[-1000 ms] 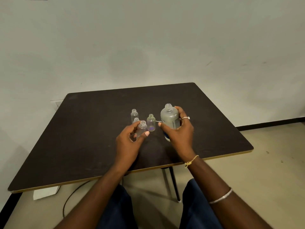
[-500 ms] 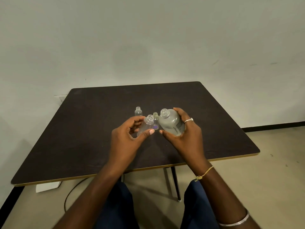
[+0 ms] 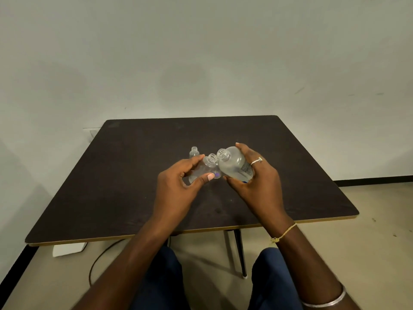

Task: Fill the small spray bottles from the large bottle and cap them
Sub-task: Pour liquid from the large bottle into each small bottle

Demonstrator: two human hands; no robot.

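My right hand (image 3: 257, 186) grips the large clear bottle (image 3: 233, 165), uncapped and tilted left, its mouth right beside the mouth of a small clear spray bottle (image 3: 204, 166). My left hand (image 3: 176, 189) holds that small bottle, leaning right, between thumb and fingers above the dark table (image 3: 111, 186). Another small open bottle (image 3: 194, 152) stands upright on the table behind my left fingers. A further small bottle with a purple base (image 3: 217, 174) is mostly hidden between the two held bottles. No caps are visible.
The table's front edge (image 3: 201, 230) runs just above my knees. A white box (image 3: 68, 249) and a black cable (image 3: 98, 262) lie on the floor under the table's left side. A table leg (image 3: 240, 251) stands between my knees.
Both hands lifted their bottles off the table and tilted them toward each other. The large bottle's mouth moved left to meet the small bottle's mouth.
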